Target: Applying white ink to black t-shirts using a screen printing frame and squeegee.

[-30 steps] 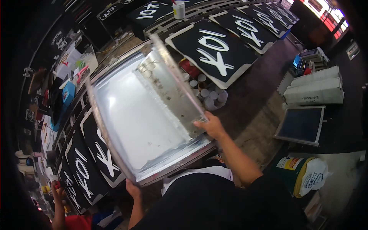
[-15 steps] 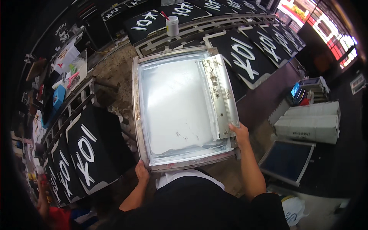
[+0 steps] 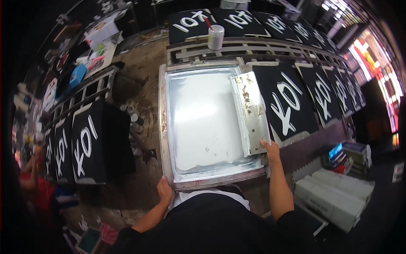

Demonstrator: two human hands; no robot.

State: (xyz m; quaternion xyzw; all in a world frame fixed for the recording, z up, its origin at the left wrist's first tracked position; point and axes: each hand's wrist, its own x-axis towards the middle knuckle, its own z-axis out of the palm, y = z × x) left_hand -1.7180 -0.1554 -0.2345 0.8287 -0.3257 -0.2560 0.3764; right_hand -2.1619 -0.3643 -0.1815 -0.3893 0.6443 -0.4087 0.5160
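A screen printing frame (image 3: 164, 127) is in front of my body, its mesh coated with white ink (image 3: 198, 114). My left hand (image 3: 165, 190) is closed on the frame's near left corner, with most fingers hidden beneath it. A broad metal squeegee (image 3: 253, 112) lies lengthwise along the right side of the frame, its blade edge smeared white. At the squeegee's near end my right hand (image 3: 272, 152) is closed, thumb on top, against the frame's right edge. What its lower fingers grip is hidden.
Black fabric pieces (image 3: 277, 89) with white prints lie on boards along a metal rail rack (image 3: 186, 55). More black printed pieces (image 3: 101, 148) hang at left. A white jar (image 3: 216, 39) with a red handle stands on the rack. White cartons (image 3: 330, 194) are at right; a person in red (image 3: 36, 190) is at left.
The view has turned, and the frame now sits more upright and close beside the printed pieces at right. Both my hands keep their hold; the squeegee stays along the frame's right side.
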